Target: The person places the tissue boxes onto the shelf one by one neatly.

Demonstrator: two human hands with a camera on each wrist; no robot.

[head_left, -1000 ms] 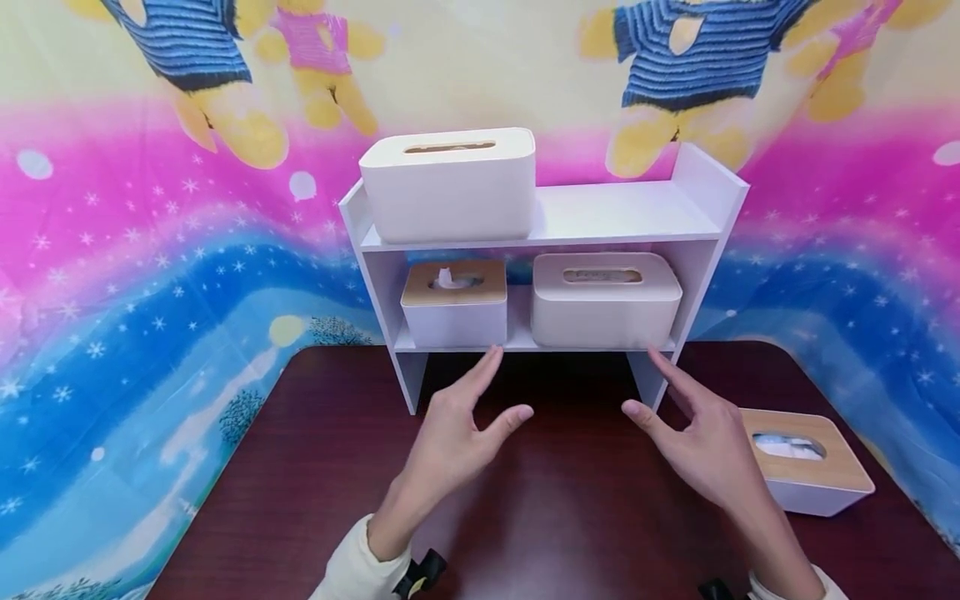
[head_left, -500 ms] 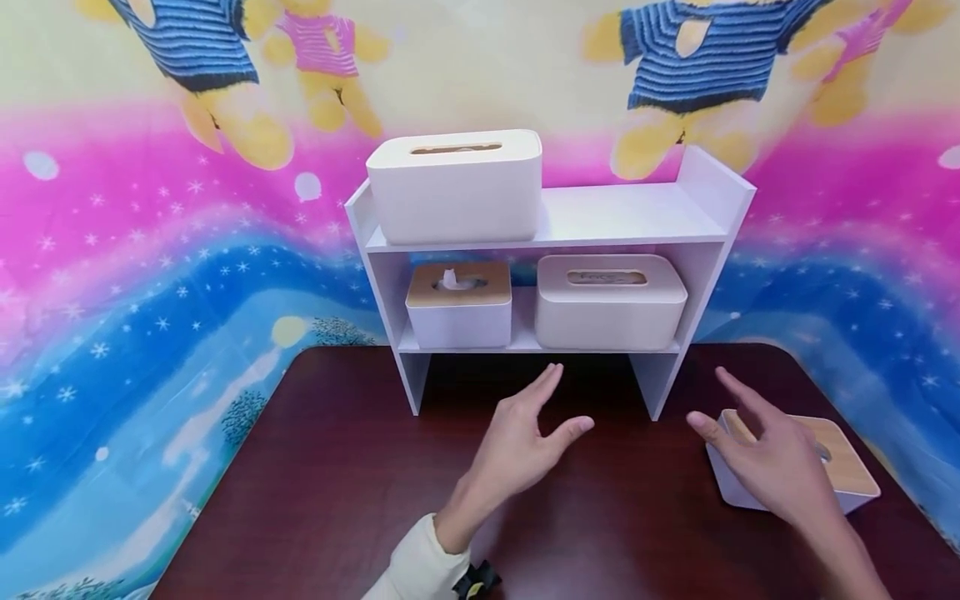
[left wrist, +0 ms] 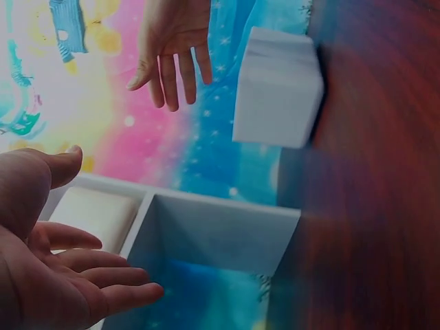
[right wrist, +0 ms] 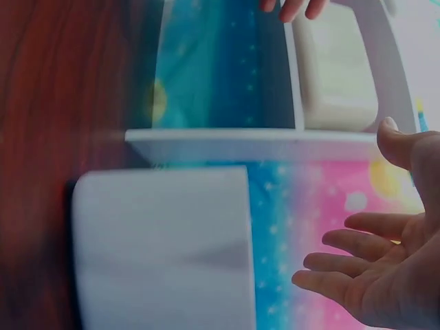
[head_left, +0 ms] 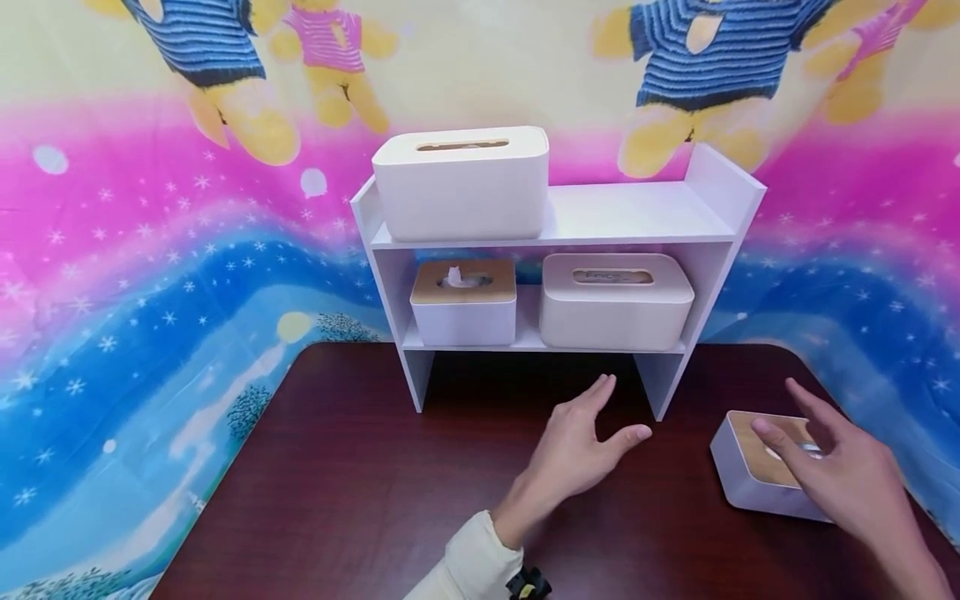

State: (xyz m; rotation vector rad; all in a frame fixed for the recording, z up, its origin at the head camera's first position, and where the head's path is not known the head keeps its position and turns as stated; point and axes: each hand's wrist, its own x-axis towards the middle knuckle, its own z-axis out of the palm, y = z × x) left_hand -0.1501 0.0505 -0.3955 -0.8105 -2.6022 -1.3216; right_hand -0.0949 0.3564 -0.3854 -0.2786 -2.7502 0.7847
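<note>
A tissue box (head_left: 765, 497) with a white body and a wood-look lid stands on the table at the right. My right hand (head_left: 858, 475) is over its right part in the head view, fingers extended and thumb apart, covering some of the lid. Whether it touches the box cannot be told there; in the right wrist view the palm (right wrist: 405, 268) faces the white side of the box (right wrist: 161, 247) with a gap. My left hand (head_left: 573, 446) hovers over the table left of the box, fingers straight and holding nothing. White tissue shows in the lid opening.
A white two-tier shelf (head_left: 637, 208) stands at the back. A large cream tissue box (head_left: 461, 196) sits on its upper board. Below are a small wood-lidded tissue box (head_left: 465, 321) and another cream one (head_left: 617, 315). A printed cloth (head_left: 187, 167) hangs behind the dark table (head_left: 337, 483).
Both hands have moved right, away from the front of the shelf. The right hand has gone over the tissue box on the table. The boxes stay where they were.
</note>
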